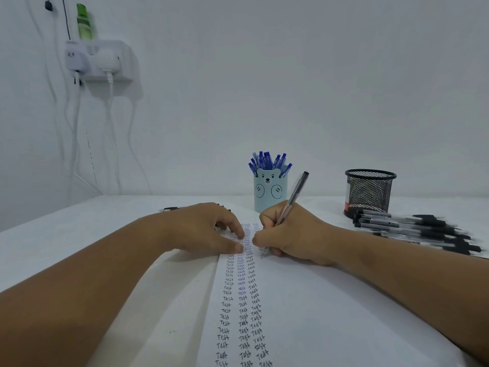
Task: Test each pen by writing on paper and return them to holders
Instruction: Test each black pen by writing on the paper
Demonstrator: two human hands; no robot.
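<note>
Pen: a clear-barrelled pen (290, 200) with a black end cap, held in the right hand (293, 234), tilted with its top toward 1 o'clock and its tip down on the paper (330, 313); the tip itself is hidden by the hand.
Right hand: fingers curled round the pen in a writing grip, the heel of the hand resting on the paper at the right of the written columns.
Left hand: left hand (206, 226) lies flat on the paper, fingers straight and spread, fingertips (239, 232) pressing at the top of the columns, just beside the right hand at its 9 o'clock.
Paper: white sheet on the worktop (39, 250), with three full columns of the word "Test" running down the middle toward 6 o'clock and a fourth begun under the right hand.
Blue holder: a pale blue cup with a bear face (269, 192), upright at 12 o'clock from the hands, filled with blue pens (268, 161) standing upright.
Mesh holder: a black mesh cup (369, 192), upright at 2 o'clock from the right hand; whether anything is inside cannot be told.
Loose pens: a heap of black-capped clear pens (412, 229) lying on the worktop at 3 o'clock, touching the base of the mesh cup.
Wall: a white socket shelf (103, 62) with plugs and hanging cables at 10 o'clock, a green bottle (84, 22) standing on it.
</note>
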